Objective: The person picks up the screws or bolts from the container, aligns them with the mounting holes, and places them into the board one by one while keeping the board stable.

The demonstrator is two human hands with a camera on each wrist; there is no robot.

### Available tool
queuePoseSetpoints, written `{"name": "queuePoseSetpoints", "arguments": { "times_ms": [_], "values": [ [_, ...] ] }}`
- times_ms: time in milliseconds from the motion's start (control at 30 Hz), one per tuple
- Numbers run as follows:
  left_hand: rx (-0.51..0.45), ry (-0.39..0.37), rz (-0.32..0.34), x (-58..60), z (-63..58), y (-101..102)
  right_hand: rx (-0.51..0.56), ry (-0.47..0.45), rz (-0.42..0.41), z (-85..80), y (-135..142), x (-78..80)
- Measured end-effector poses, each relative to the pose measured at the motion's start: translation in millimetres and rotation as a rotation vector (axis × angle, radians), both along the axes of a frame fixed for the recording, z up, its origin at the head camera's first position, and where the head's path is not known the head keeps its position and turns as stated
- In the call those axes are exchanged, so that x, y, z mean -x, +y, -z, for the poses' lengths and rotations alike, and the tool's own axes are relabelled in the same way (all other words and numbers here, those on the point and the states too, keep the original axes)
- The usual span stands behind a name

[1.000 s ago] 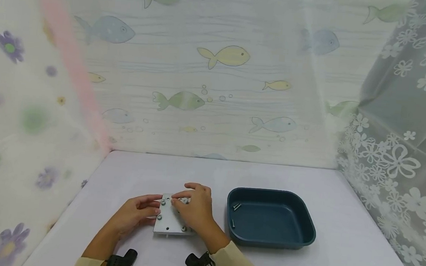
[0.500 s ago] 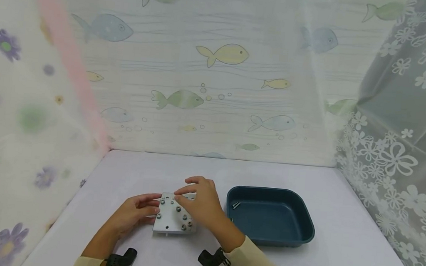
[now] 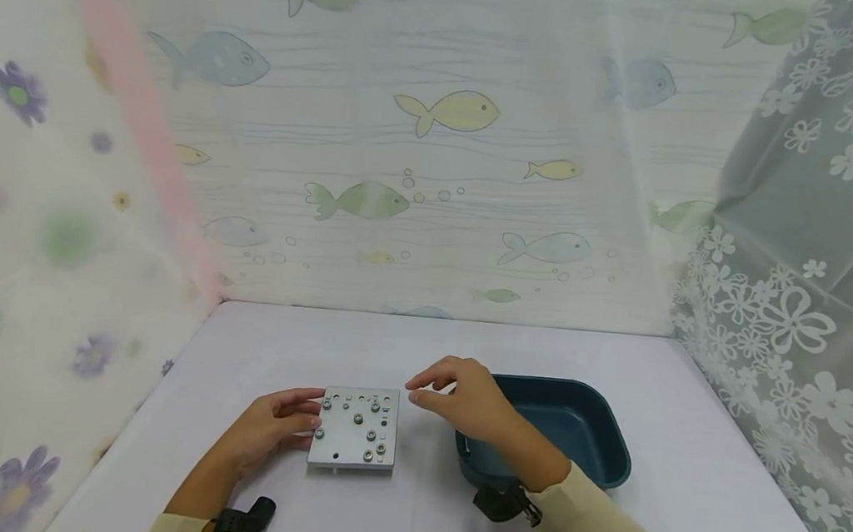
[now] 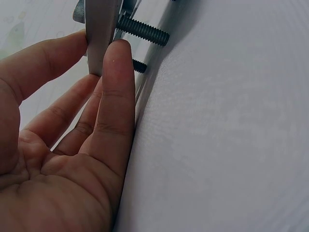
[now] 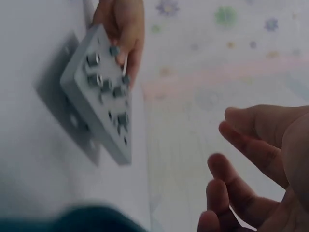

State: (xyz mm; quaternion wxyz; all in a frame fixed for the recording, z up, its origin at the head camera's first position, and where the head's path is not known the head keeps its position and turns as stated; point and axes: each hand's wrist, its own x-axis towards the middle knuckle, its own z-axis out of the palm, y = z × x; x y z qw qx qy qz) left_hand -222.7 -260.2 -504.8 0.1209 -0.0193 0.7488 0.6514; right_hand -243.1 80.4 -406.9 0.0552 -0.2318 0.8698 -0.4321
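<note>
A silver square metal plate [image 3: 341, 440] with holes and several socket-head bolts [image 3: 358, 418] stands just above the white table. My left hand [image 3: 273, 427] grips its left edge, thumb against one face and fingers along the other, as the left wrist view shows. There, a threaded bolt shaft [image 4: 145, 31] sticks out of the plate's underside near a fingertip. To the right of the plate, apart from it, my right hand [image 3: 470, 401] hovers with fingers loosely bent and nothing between them. The right wrist view shows the plate [image 5: 91, 108] held off the table with its shadow below.
A dark blue tray [image 3: 572, 428] stands on the table at the right, partly covered by my right hand and forearm. A small screw [image 3: 467, 445] shows near its left wall. Patterned curtains [image 3: 430, 216] close off the back and both sides.
My right hand has left the top of the plate and moved right, toward the tray, uncovering the bolts on the plate's right side. My left hand and the plate stay put.
</note>
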Motion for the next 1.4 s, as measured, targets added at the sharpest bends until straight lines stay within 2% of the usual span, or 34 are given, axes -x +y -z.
{"name": "queuePoseSetpoints", "arguments": {
  "times_ms": [233, 367, 500, 800, 1033, 1400],
  "values": [
    [-0.003, -0.007, -0.003, -0.8, 0.4, -0.6, 0.028, -0.109, -0.093, 3.6, 39.0, 20.2],
    [-0.001, -0.011, -0.013, -1.3, -1.6, 0.7, 0.033, -0.137, -0.139, 6.3, 56.4, 30.3],
    [0.007, -0.02, -0.03, -2.1, -4.0, -0.1, -0.004, -0.146, -0.181, 12.3, 68.0, 42.2],
    [0.004, -0.01, -0.01, -2.2, -2.8, 0.4, -0.101, -0.219, -0.275, 23.0, 86.6, 61.2],
    [-0.002, -0.011, -0.012, -3.2, -2.2, 0.7, -0.204, -0.249, -0.261, 26.8, 93.0, 67.9],
    [-0.006, -0.021, -0.018, -3.9, -4.7, 1.7, -0.308, -0.263, -0.156, 34.8, 90.4, 64.9]
  ]
}}
